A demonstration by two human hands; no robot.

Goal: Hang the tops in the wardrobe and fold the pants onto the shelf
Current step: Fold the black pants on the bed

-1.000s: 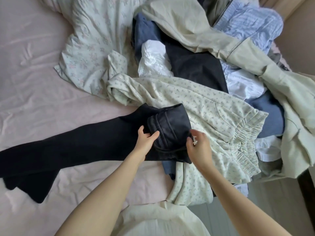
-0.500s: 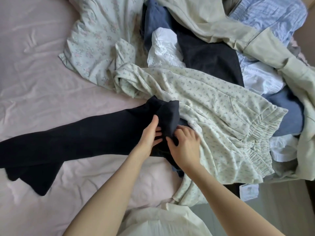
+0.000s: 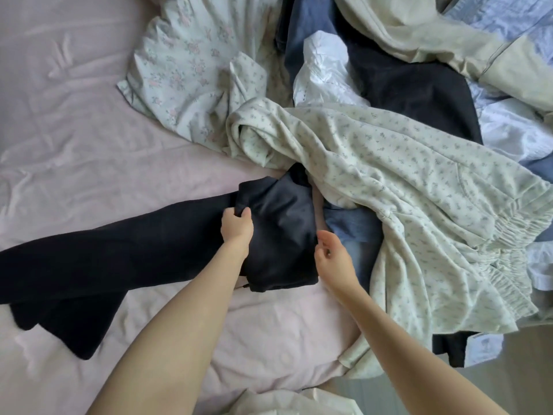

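Dark navy pants (image 3: 125, 253) lie stretched across the pink bed sheet (image 3: 74, 151), legs pointing left, with the waist end folded over near the middle. My left hand (image 3: 236, 227) grips a fold of the waist fabric at its upper left edge. My right hand (image 3: 332, 259) hovers at the right edge of the folded part, fingers loosely curled and holding nothing. A cream floral pair of pants (image 3: 419, 205) with an elastic waistband lies right beside them.
A heap of clothes covers the upper right of the bed: a pale floral top (image 3: 191, 70), a white garment (image 3: 326, 73), a dark garment (image 3: 419, 94), a beige jacket (image 3: 434, 34), light blue shirts (image 3: 514, 127), blue denim (image 3: 353, 223). The bed edge and grey floor (image 3: 493, 381) are at the lower right.
The waist end of the dark pants has been folded over and flattened. My right hand let go of the fabric and drew back to the right; my left hand shifted left, gripping the fold.
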